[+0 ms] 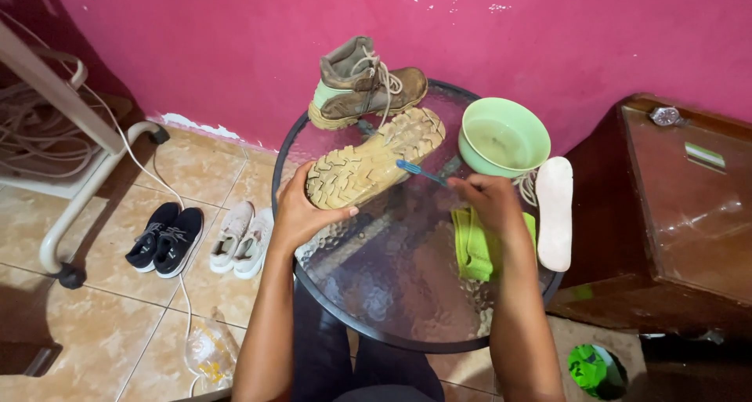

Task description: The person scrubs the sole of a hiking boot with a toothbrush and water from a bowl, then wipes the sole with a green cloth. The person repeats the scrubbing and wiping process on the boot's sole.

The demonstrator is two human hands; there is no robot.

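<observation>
While our left hand (pixel 296 214) grips the upturned boot (pixel 374 161) on the glass counter (pixel 392 284), our right hand (pixel 489 202) pinches a blue toothbrush (pixel 421 172) against its sole, beside the green bowl (pixel 504 138).

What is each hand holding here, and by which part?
The left hand grips the upturned boot at its heel end. The right hand holds a blue toothbrush by its handle, the head on the sole.

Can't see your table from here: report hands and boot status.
Left hand gripping upturned boot. Right hand holding blue toothbrush at sole. Green bowl, green cloth beside, not obstructing.
</observation>
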